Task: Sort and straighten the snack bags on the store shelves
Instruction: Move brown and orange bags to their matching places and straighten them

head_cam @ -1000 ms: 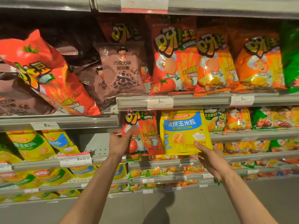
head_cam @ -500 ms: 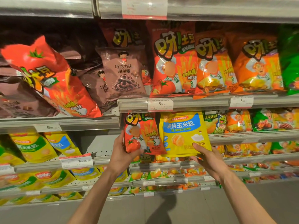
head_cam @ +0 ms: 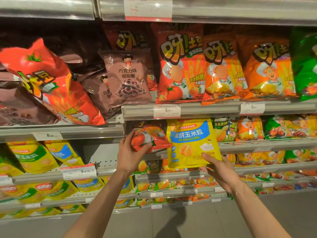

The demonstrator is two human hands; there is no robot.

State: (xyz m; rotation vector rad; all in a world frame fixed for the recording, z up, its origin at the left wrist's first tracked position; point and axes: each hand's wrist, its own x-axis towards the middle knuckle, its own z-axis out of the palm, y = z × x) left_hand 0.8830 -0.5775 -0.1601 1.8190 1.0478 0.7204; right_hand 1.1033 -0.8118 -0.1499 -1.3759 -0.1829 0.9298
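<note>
My left hand (head_cam: pixel 130 152) grips a small red tomato snack bag (head_cam: pixel 151 137) at its lower left, thumb across its front. The bag's top is tucked under the edge of the shelf above (head_cam: pixel 205 109). My right hand (head_cam: pixel 217 169) holds a yellow baked corn bag (head_cam: pixel 192 143) from below at its lower right corner, thumb on its front. The two bags sit side by side in front of the middle shelf row, the yellow one overlapping the red one's right edge.
Large red and orange potato stick bags (head_cam: pixel 181 66) stand on the shelf above, beside brown chocolate ring bags (head_cam: pixel 127 76). A big red bag (head_cam: pixel 51 86) leans tilted at left. Yellow corn bags (head_cam: pixel 32 157) fill the lower left shelves. Small mixed bags (head_cam: pixel 274 127) line the right.
The left hand has pushed the red bag up and back, so its top now goes under the upper shelf edge. The yellow bag in the right hand has risen slightly.
</note>
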